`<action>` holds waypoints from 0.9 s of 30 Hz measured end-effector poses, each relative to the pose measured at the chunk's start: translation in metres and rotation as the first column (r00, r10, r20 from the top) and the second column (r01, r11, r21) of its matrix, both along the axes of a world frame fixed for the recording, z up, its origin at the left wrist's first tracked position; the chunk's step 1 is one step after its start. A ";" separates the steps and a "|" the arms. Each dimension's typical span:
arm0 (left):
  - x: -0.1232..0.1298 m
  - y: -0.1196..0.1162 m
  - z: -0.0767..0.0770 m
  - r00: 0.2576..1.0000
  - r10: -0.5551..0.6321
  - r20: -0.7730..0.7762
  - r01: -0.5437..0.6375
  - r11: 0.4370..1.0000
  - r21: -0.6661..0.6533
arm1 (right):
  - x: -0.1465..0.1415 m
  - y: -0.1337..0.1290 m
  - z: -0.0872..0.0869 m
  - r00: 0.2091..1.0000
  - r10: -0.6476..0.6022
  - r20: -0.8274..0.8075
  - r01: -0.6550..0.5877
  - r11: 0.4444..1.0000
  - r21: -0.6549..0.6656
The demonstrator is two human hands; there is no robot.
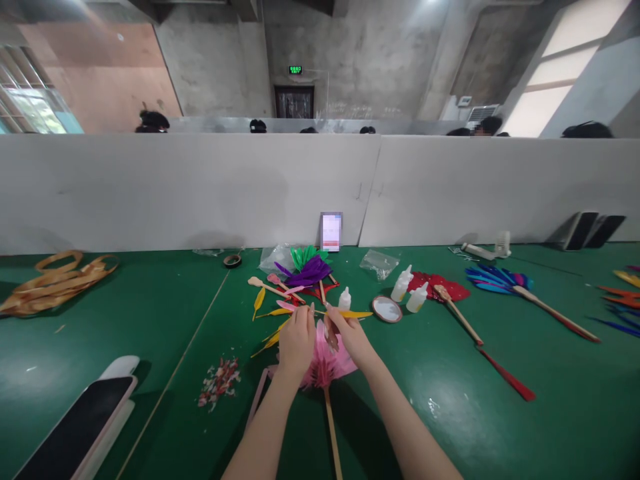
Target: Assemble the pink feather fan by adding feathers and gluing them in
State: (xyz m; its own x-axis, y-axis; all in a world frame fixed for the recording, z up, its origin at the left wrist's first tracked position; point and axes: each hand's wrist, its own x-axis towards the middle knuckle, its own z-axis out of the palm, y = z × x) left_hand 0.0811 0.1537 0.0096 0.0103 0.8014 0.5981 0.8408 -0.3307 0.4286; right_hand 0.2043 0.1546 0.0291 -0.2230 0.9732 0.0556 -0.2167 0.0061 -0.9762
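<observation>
My left hand (298,337) and my right hand (347,332) are close together over the top of a pink feather fan (324,367) with a wooden handle. The right fingers are closed on a yellow feather (357,314) that points right. My left fingers are pinched near the feather's thin end; what they grip is too small to tell. More yellow feathers (259,302) lie left of the hands. Beyond them are a purple feather fan (309,272), green feathers (303,257) and a small white bottle (345,299).
Two glue bottles (401,285) and a round white dish (387,309) stand to the right, near red (450,288) and blue (493,279) fans. Petal scraps (220,382) lie left. A phone (331,231) leans on the white partition (200,190). Orange ribbon (55,285) lies far left.
</observation>
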 end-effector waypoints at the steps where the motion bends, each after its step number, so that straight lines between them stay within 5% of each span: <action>1: 0.000 0.000 0.000 1.000 0.007 -0.009 -0.006 1.000 0.013 | 0.000 0.000 0.000 1.000 0.004 0.001 -0.004 1.000 0.001; 7: -0.001 0.000 0.001 0.999 0.038 0.005 -0.038 0.997 0.069 | 0.000 0.001 0.000 0.999 -0.005 -0.044 0.005 1.000 -0.012; 12: -0.002 -0.001 0.002 0.993 -0.055 0.107 0.044 0.993 0.105 | 0.002 0.001 0.002 0.998 0.000 -0.058 0.000 1.000 -0.002; 22: -0.001 0.000 0.002 0.999 -0.028 0.036 0.029 0.999 -0.018 | 0.002 0.002 -0.001 0.999 -0.003 -0.046 0.002 1.000 -0.022; 27: 0.000 0.000 0.002 0.992 -0.044 0.120 0.054 0.995 -0.078 | 0.003 0.003 -0.003 1.000 -0.010 0.001 0.010 1.000 -0.007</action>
